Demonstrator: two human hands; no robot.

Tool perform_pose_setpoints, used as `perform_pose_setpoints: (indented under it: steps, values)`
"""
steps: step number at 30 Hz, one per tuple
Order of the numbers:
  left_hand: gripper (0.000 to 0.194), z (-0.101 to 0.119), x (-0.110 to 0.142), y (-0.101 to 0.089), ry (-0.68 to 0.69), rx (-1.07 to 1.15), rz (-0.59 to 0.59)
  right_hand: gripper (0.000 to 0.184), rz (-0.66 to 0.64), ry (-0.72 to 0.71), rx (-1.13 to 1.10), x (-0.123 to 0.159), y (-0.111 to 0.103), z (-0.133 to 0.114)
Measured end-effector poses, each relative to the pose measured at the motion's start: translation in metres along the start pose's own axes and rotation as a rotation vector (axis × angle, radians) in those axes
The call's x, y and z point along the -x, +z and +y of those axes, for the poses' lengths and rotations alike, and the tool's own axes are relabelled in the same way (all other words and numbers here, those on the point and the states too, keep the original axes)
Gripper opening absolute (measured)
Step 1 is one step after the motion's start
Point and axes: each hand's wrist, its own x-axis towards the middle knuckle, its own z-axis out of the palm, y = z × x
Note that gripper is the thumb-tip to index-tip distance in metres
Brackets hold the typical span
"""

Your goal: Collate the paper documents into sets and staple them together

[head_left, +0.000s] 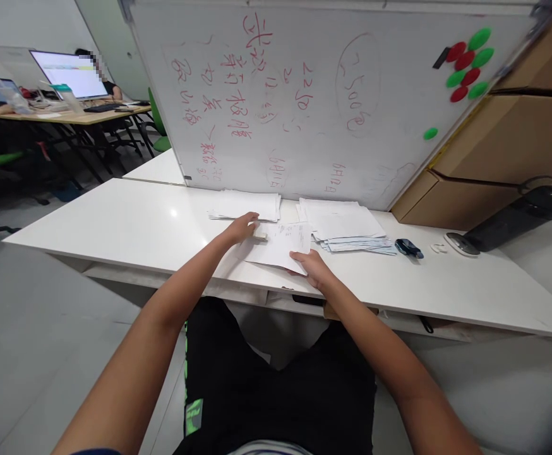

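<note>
In the head view, a white sheet of paper point(285, 237) with faint writing on it lies tilted between my hands, over the front of the white desk point(134, 215). My right hand point(311, 268) is closed on the sheet's near right corner, thumb on top. Above the sheet's left side, my left hand point(245, 227) is closed by a small pale block-like object point(260, 237); its exact kind is too small to tell. A stack of paper point(247, 203) sits just behind my left hand. To the right lies a larger, uneven paper stack point(345, 221), with bluish sheets at its bottom.
A whiteboard point(266, 95) with red writing and magnets stands behind the stacks. Cardboard boxes point(508, 139), a dark bottle point(517, 215) and a small dark blue object point(408, 248) are on the right. At the far left, a person sits behind a monitor point(70, 72).
</note>
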Motion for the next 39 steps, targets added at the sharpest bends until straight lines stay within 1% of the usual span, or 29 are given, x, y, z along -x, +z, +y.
perform_pose_setpoints:
  steps: [2,4,7,10,15,19,23,27,31,34,36,39]
  values:
    - [0.044,0.004,0.000,-0.001,-0.027,-0.037,0.001,0.035,-0.004,-0.008,0.035,-0.003,-0.004,0.000]
    - [0.040,0.007,-0.002,-0.001,-0.017,-0.094,0.009,0.036,-0.011,-0.004,0.072,-0.006,-0.010,-0.001]
    - [0.034,0.010,-0.008,0.000,0.054,-0.186,0.034,0.036,0.008,0.004,0.114,-0.012,-0.018,-0.006]
    - [0.036,0.010,-0.015,0.004,0.105,-0.247,0.056,0.036,0.019,0.004,0.162,-0.020,-0.027,-0.007]
    - [0.035,0.003,-0.020,0.013,0.175,-0.262,0.064,0.035,0.018,-0.022,0.188,-0.032,-0.036,0.000]
    - [0.039,-0.003,-0.021,0.017,0.171,-0.235,0.080,0.037,0.014,-0.009,0.224,-0.036,-0.038,0.002]
    - [0.040,-0.004,-0.023,0.017,0.173,-0.233,0.062,0.041,0.003,0.005,0.215,-0.034,-0.039,0.002]
    - [0.042,-0.004,-0.023,0.016,0.120,-0.249,0.043,0.045,-0.016,0.008,0.233,-0.034,-0.040,0.001]
    - [0.041,-0.001,-0.023,0.018,0.072,-0.315,-0.007,0.051,-0.032,0.030,0.254,-0.036,-0.040,0.001]
    - [0.039,0.001,-0.027,0.024,0.053,-0.424,-0.028,0.050,-0.011,0.028,0.270,-0.036,-0.038,-0.001]
    - [0.043,0.002,-0.029,0.029,0.080,-0.482,-0.048,0.047,0.001,0.038,0.286,-0.035,-0.037,-0.002]
    - [0.051,0.001,-0.030,0.032,0.155,-0.476,-0.071,0.046,0.011,0.035,0.320,-0.031,-0.036,-0.003]
